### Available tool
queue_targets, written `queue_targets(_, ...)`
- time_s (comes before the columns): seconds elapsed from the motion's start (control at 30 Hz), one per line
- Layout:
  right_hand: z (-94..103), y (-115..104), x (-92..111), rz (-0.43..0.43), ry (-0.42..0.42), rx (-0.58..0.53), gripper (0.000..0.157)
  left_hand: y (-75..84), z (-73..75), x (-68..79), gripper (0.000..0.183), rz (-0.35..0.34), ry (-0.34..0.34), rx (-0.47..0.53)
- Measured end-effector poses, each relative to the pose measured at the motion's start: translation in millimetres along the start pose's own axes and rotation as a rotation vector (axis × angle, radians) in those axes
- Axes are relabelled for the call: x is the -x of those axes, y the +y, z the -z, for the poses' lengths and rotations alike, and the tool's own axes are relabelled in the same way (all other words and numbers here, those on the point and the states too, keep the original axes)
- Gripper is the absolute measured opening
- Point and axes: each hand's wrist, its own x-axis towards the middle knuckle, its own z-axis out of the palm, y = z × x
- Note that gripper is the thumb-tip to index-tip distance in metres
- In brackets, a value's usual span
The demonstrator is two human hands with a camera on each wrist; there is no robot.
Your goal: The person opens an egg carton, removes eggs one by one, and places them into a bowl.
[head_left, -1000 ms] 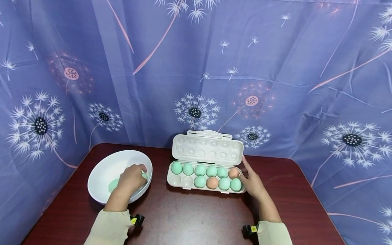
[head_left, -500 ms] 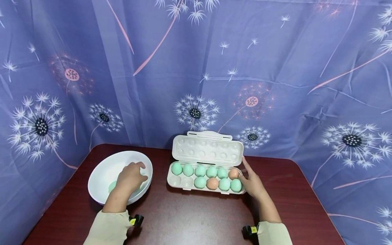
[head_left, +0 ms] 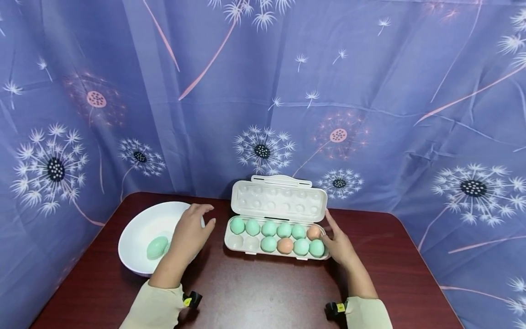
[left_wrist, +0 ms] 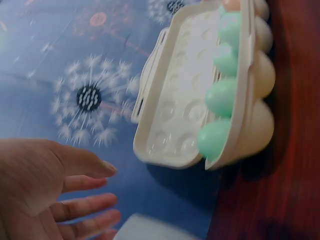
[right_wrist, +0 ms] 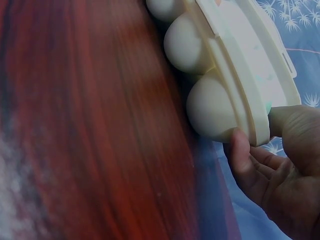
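Observation:
A white egg carton [head_left: 238, 243] stands with its lid raised at the back of the table. Green eggs [head_left: 269, 244] and a couple of orange eggs [head_left: 285, 246] sit in it; two front-left cups hold no egg. To its left is a white bowl [head_left: 133, 228] with a green egg [head_left: 157, 248] inside and another partly hidden beside it. My left hand [head_left: 191, 233] is over the bowl's right rim, fingers apart, nothing in them; the left wrist view [left_wrist: 75, 200] shows it bare too. My right hand [head_left: 341, 246] grips the carton's right end, fingers on both sides of its rim [right_wrist: 257, 120].
The dark red-brown table [head_left: 263, 292] carries the bowl and carton. A blue curtain [head_left: 205, 137] with dandelion prints hangs right behind the table's back edge and along both sides. The carton lid [head_left: 279, 201] leans back close to it.
My left hand, earlier down in the bowl with a green egg at its fingers, has let go and moved right to the rim. The right hand and carton stay put.

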Motion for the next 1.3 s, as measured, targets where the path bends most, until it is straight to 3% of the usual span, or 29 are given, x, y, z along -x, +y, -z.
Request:
queue_targets(0.23, 0.3, 0.0, -0.8, -0.024, -0.005, -0.012, 0.077, 18.1, -23.6, 0.3, 0.036, -0.103, 0.039, 0.013)
queue_targets(0.47, 0.4, 0.0, 0.3, -0.033, -0.01, -0.016, 0.078, 23.0, -41.4, 1.6, 0.037, -0.067, -0.003, 0.001)
queue_targets(0.7, 0.6, 0.8, -0.2, -0.024, -0.001, 0.0, 0.079, 28.0, -60.8, -2.6, 0.04, -0.119, -0.073, -0.061)
queue_targets(0.83, -0.2, 1.0, -0.9, -0.033, -0.008, -0.011, 0.079, 26.6, -74.9, -5.6, 0.041, -0.115, -0.077, -0.128)
queue_targets(1.03, 0.7, 2.0, -0.4, -0.032, -0.006, -0.007, 0.079, 22.3, -90.1, -11.5, 0.047, -0.106, -0.091, -0.127)
queue_targets(1.3, 0.2, 0.8, -0.1, -0.008, 0.02, 0.03, 0.08, 13.6, -98.9, -12.0, 0.048, -0.073, -0.123, -0.137)
